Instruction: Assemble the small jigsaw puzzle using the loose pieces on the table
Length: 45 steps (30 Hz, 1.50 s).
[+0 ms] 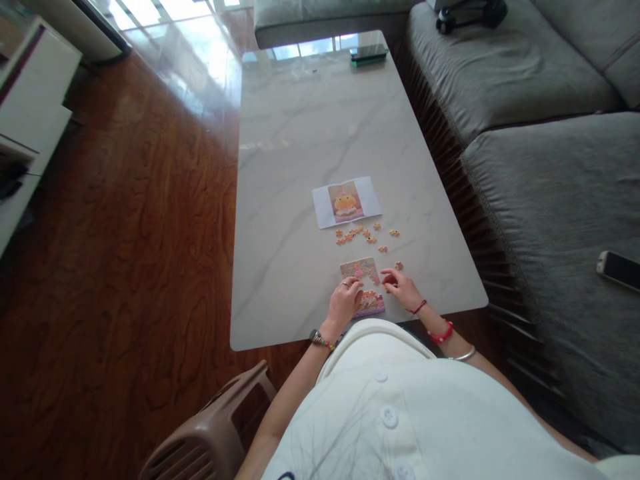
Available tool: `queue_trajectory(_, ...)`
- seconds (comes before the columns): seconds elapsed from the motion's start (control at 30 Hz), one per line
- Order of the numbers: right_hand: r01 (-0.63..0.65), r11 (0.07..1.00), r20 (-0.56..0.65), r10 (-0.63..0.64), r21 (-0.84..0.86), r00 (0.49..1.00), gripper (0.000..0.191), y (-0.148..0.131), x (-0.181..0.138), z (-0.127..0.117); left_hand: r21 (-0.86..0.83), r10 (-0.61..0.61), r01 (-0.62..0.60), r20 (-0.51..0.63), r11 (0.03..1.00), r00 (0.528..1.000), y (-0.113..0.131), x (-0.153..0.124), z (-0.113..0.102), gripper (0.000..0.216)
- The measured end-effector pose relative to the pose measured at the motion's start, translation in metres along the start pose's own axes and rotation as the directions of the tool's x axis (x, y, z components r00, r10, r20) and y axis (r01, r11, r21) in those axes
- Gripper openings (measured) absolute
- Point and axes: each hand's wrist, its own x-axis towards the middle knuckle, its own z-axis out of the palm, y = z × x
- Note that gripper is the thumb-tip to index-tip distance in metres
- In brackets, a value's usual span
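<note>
A partly assembled jigsaw puzzle (363,270) lies near the front edge of a white marble table (310,133). My left hand (345,300) rests on the puzzle's left side, fingers curled down onto it. My right hand (400,287) sits at the puzzle's right edge, fingers pinched on a small piece. Several loose orange pieces (363,235) are scattered just beyond the puzzle. A reference picture sheet (347,201) of an orange cartoon figure lies behind them.
A grey sofa (550,167) runs along the table's right side, with a phone (618,270) on its cushion. A dark flat object (369,54) sits at the table's far end. A brown plastic stool (210,433) stands under me. Wooden floor lies to the left.
</note>
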Motion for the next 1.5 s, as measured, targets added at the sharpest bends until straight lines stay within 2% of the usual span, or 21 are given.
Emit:
queue_trajectory(0.2,0.178,0.967,0.010,-0.179,-0.179,0.984,0.043,0.001,0.000,0.005,0.022,0.106,-0.107,0.032,0.994,0.994,0.001,0.001,0.007,0.019)
queue_trajectory(0.33,0.239,0.922,-0.006,-0.253,-0.304,0.968,0.043,0.005,0.003,0.010,0.047,0.161,-0.165,0.075,0.985,0.984,0.004,0.004,0.011,0.024)
queue_trajectory(0.6,0.211,0.888,0.009,-0.228,-0.409,0.974,0.034,0.004,0.007,0.018,0.129,0.145,-0.159,0.117,0.979,0.982,0.007,0.007,0.011,0.029)
queue_trajectory(0.87,0.212,0.857,-0.076,-0.278,-0.469,0.958,0.028,0.004,0.003,0.018,0.171,0.153,-0.180,0.160,0.969,0.975,0.004,0.005,0.011,0.029)
queue_trajectory(1.13,0.250,0.829,-0.025,-0.302,-0.501,0.953,0.020,0.004,0.002,0.020,0.206,0.151,-0.189,0.187,0.960,0.971,0.007,0.009,0.009,0.037)
queue_trajectory(1.27,0.245,0.810,-0.041,-0.313,-0.532,0.949,0.016,0.008,-0.001,0.022,0.227,0.150,-0.190,0.185,0.955,0.971,0.008,0.009,0.010,0.037)
queue_trajectory(1.5,0.242,0.765,-0.051,-0.337,-0.597,0.940,0.020,0.013,-0.011,0.020,0.264,0.124,-0.172,0.190,0.949,0.974,0.010,0.008,0.015,0.039)
